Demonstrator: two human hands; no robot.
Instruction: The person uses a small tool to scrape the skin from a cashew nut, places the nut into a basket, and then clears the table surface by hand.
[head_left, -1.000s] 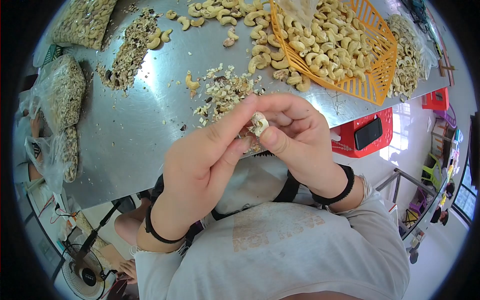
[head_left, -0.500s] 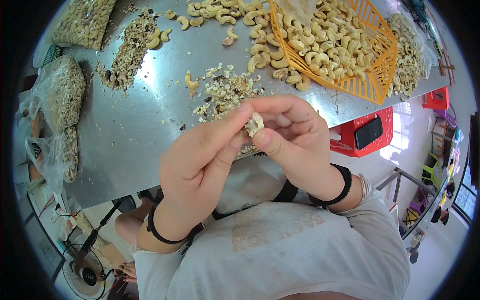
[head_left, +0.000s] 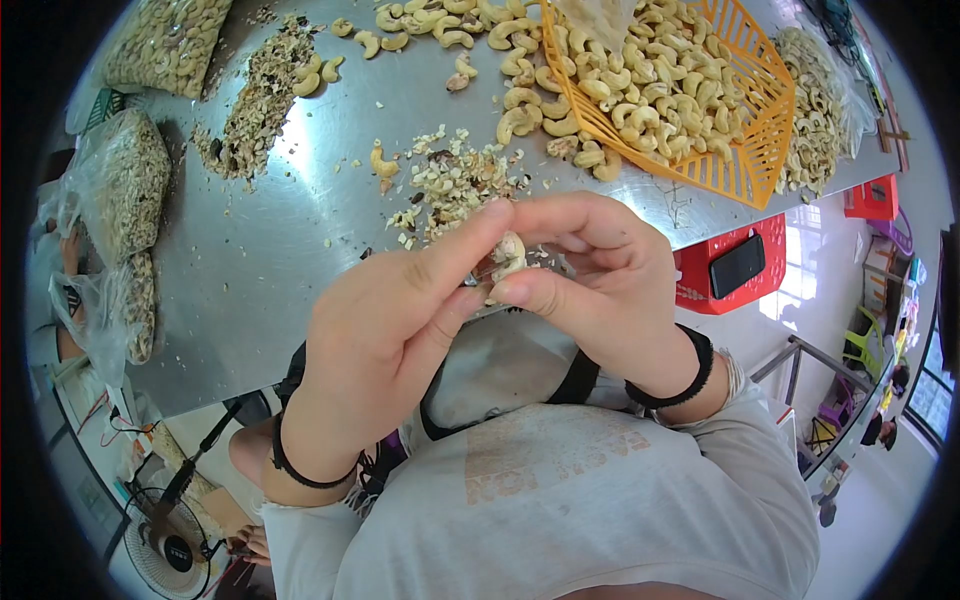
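Note:
A pale cashew nut (head_left: 508, 256) sits between the fingertips of both hands, above the table's near edge. My left hand (head_left: 385, 310) comes in from the left, its index finger and thumb closed at the nut's left side. A small dark bit shows between those fingertips, too small to name. From the other side my right hand (head_left: 615, 285) pinches the nut, thumb below and curled fingers above. Just beyond my fingers lies a heap of shell and skin flakes (head_left: 455, 185), partly covered by the hands. A single cashew (head_left: 382, 162) lies left of this heap.
A yellow plastic basket (head_left: 765, 150) of cashews stands at the far right, with loose cashews (head_left: 520, 120) beside it. Bags of nuts (head_left: 165, 45) and fragments (head_left: 135, 190) line the left side. A phone (head_left: 737, 267) rests on a red stool (head_left: 700, 285). A fan (head_left: 170, 545) stands lower left.
My left hand has shifted slightly left and down, and my right hand slightly right. The cashew nut has turned between the fingertips, showing a more rounded side.

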